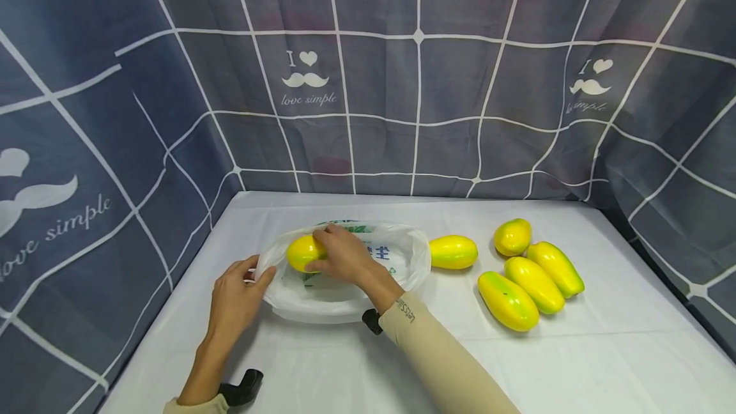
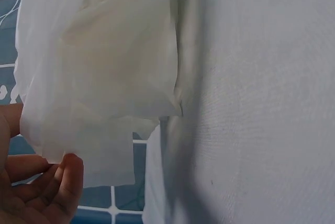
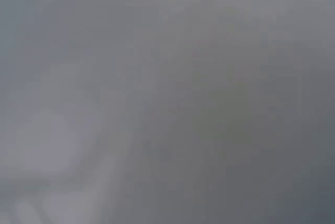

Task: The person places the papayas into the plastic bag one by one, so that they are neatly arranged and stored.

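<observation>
A white plastic bag point(image 1: 345, 312) with green and blue print lies spread wide at its mouth on the table. At its left rim, my left hand point(image 1: 236, 299) pinches the plastic between thumb and fingers; in the left wrist view the fingers point(image 2: 70, 182) curl at the bag's edge point(image 2: 99, 67). Inside the mouth, my right hand point(image 1: 347, 257) grips a yellow-green papaya point(image 1: 301, 253) at the bag's left side. The fruit's right end is hidden by that hand. Only blurred whitish plastic point(image 3: 167, 98) fills the right wrist view.
One papaya point(image 1: 454, 252) lies against the bag's right side. Farther right, several more papayas point(image 1: 508, 301) sit in a loose cluster. A white cloth point(image 1: 632, 350) covers the table, with a dark checked curtain point(image 1: 379, 75) behind and at both sides.
</observation>
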Demonstrator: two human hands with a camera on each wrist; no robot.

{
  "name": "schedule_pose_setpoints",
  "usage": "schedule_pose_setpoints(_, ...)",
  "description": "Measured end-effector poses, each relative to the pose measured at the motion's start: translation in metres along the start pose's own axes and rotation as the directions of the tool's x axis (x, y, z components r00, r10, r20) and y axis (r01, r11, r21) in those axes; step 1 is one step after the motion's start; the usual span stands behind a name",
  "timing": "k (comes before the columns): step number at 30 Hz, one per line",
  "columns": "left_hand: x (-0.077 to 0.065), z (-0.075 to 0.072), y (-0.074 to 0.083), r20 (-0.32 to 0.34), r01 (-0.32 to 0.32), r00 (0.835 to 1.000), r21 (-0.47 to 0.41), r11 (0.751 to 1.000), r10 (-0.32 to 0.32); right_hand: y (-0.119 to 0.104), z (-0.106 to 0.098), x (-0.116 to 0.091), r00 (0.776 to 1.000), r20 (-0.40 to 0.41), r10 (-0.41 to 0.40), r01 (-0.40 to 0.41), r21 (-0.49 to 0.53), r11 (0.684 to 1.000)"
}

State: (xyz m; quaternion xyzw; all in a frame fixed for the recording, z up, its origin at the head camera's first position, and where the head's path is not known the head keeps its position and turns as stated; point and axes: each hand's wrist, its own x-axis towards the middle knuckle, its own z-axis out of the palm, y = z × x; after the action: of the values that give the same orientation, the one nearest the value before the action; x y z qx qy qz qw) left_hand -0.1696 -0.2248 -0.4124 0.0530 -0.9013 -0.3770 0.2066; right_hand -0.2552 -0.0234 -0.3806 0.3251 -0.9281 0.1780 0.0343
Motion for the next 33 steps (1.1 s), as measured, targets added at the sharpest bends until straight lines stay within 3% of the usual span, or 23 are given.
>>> schedule_pose_setpoints(10,-0.001,-0.001,0.002,0.040,-0.007,0.999,-0.001,1.000,0.007,0.009,0.016,0.005,0.996,0.038,0.076,-0.077,0.038,0.996)
schedule_pose_setpoints(22,-0.001,-0.001,0.001,0.044,-0.001,0.999,0.003,1.000,0.001,0.012,0.022,0.007,0.996,0.054,0.066,-0.073,0.132,0.989)
schedule_pose_setpoints(33,0.000,-0.001,0.000,0.049,-0.001,0.999,0.003,1.000,0.001,0.015,0.026,0.010,0.991,0.068,0.111,-0.126,0.289,0.949)
